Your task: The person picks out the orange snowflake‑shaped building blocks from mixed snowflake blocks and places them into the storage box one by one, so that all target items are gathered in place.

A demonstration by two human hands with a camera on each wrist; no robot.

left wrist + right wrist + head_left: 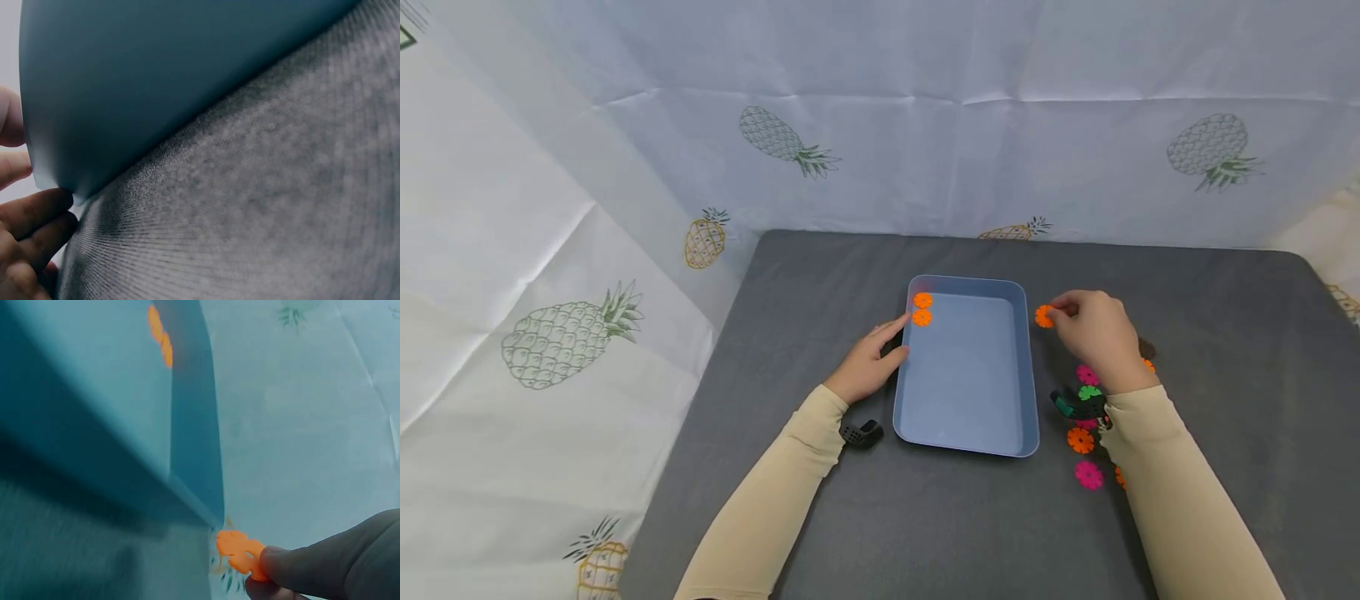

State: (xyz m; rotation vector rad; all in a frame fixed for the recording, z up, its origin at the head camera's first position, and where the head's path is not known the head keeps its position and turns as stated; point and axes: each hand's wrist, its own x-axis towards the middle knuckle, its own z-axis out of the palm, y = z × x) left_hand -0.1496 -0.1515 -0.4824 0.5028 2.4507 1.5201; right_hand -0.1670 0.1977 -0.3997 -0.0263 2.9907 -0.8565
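Observation:
A blue-grey rectangular tray (966, 375) lies on the dark table. Two orange flower-shaped discs (922, 317) sit inside it at the far left corner. My left hand (865, 367) rests against the tray's left side, fingers fairly straight and touching its wall; the left wrist view shows those fingers (39, 215) beside the wall. Between thumb and fingertip, my right hand (1101, 337) pinches another orange flower-shaped disc (240, 553), held just outside the tray's right wall near the far end.
Under and beside the right forearm lie several loose flower-shaped discs, including a pink one (1088, 475), an orange one (1081, 440) and a green one (1088, 392). A pineapple-print cloth (910, 167) hangs behind the table (820, 283).

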